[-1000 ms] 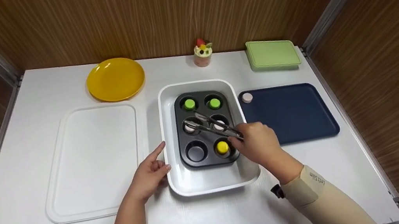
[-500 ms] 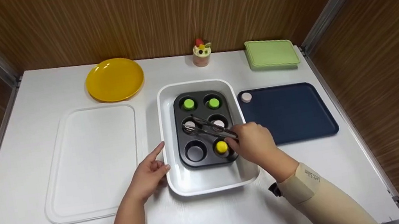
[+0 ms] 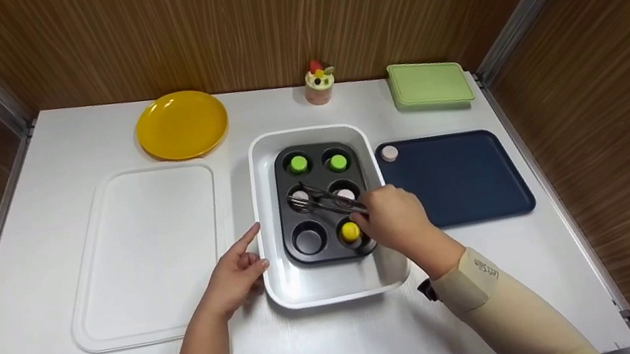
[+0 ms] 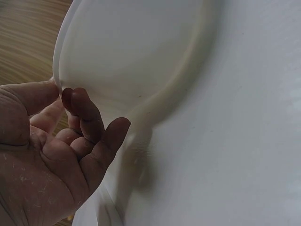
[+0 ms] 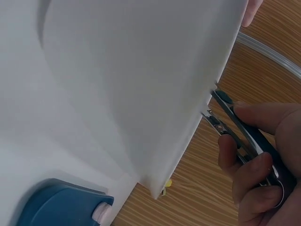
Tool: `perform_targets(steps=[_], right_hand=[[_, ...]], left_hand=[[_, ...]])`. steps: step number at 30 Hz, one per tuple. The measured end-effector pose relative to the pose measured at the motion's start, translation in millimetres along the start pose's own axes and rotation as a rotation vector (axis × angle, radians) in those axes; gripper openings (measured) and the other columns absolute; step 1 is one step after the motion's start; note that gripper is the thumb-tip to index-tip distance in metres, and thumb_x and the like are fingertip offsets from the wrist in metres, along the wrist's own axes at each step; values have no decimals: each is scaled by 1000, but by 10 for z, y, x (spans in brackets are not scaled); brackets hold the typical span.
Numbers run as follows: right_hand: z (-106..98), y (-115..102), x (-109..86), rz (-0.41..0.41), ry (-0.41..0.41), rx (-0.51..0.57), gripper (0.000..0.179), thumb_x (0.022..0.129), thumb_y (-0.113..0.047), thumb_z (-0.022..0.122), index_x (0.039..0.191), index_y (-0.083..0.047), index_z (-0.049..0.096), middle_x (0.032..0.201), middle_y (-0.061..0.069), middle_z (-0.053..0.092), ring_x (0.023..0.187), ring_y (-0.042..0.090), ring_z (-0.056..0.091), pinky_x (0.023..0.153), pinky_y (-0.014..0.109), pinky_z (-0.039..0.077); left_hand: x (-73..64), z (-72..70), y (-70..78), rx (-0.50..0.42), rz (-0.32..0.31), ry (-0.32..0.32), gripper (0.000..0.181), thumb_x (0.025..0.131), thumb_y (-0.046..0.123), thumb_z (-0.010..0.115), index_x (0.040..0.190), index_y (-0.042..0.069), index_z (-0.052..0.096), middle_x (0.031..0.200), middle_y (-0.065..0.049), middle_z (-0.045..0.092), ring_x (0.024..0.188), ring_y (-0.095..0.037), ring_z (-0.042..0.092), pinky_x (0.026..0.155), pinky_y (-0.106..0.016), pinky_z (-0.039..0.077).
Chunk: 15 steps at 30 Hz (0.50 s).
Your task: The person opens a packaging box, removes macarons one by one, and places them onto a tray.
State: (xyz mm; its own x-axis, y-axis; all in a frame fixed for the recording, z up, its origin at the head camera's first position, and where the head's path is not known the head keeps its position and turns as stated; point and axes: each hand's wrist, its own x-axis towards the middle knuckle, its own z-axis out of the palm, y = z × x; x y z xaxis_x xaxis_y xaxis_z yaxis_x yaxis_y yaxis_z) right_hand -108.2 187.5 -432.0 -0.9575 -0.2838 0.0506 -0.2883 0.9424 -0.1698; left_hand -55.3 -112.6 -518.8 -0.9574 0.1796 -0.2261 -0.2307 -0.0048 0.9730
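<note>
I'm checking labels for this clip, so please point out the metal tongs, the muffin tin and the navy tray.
metal tongs [image 5: 251,135]: right wrist view, on one arm.
muffin tin [image 3: 333,249]: head view, flat surface between the nearest cups.
navy tray [image 3: 465,179]: head view, bare middle.

Muffin pan [image 3: 328,230] in tub [image 3: 339,297], tray [image 3: 460,180] to the right.

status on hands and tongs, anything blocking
Right hand holding tongs, tips apart. Left hand at white tub. Tips by middle-left pale piece, muffin tin. No blockage seen.
</note>
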Motion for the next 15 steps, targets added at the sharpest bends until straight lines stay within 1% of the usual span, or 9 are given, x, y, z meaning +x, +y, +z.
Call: perform_targets(steps=[5, 11, 15], right_hand=[[-4, -27, 3, 6, -7, -2, 28, 95, -27, 79, 75, -13, 65, 74, 10, 68, 62, 34, 67, 54, 53, 53], [41, -39, -29, -25, 34, -12, 29, 94, -23, 79, 72, -13, 62, 73, 11, 68, 63, 38, 68, 53, 56, 53], [73, -34, -46, -31, 54, -11, 30, 92, -22, 80, 72, -13, 61, 73, 11, 68, 64, 40, 68, 53, 57, 53]], left_hand=[[-2, -1, 2, 9, -6, 6, 72, 98, -9, 65, 163, 6, 39, 81, -4, 55, 65, -13, 54, 59, -26, 50], [-12, 3, 13, 9, -7, 9, 72, 98, -9, 65, 163, 6, 39, 81, -3, 57, 65, -13, 54, 59, -25, 48], [-18, 9, 18, 5, -6, 8, 72, 98, -9, 65, 163, 5, 39, 79, -3, 57, 65, -12, 53, 59, -24, 47]])
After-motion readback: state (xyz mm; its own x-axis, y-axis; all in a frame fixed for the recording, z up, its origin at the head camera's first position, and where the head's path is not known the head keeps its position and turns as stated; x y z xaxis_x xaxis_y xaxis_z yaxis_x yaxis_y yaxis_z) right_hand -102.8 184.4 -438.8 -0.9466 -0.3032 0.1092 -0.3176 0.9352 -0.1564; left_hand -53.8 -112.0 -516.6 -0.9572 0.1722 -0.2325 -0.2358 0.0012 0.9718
